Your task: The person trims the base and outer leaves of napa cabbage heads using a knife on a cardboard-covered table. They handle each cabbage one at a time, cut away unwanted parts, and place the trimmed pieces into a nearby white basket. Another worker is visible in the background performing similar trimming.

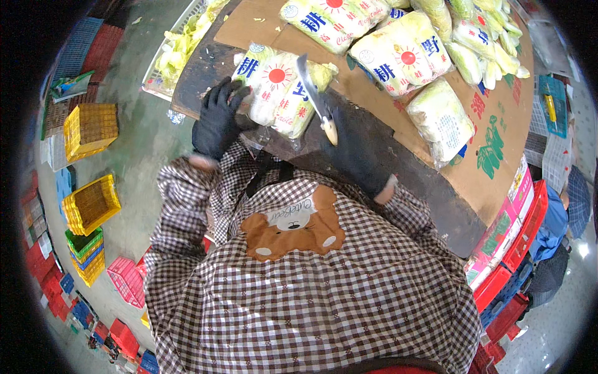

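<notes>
A printed clear bag of small napa cabbages [280, 91] lies on the dark board in front of me. My left hand [218, 117], in a black glove, is at the bag's left end with its fingers curled and spread; whether it presses on the bag cannot be told. My right hand [352, 145], also gloved in black, holds a knife [310, 89] with a curved blade and a pale handle. The blade lies over the bag's right part, pointing away from me. More bagged cabbages [404, 56] rest on cardboard beyond, and a smaller bag [440, 120] is at the right.
Loose napa cabbages [493, 61] are piled at the far right. A white crate [156, 70] with trimmed leaves stands beyond the table's left edge. Yellow crates [91, 205] stand on the floor at left. Red crates [525, 229] are stacked at right, near a person in blue [551, 229].
</notes>
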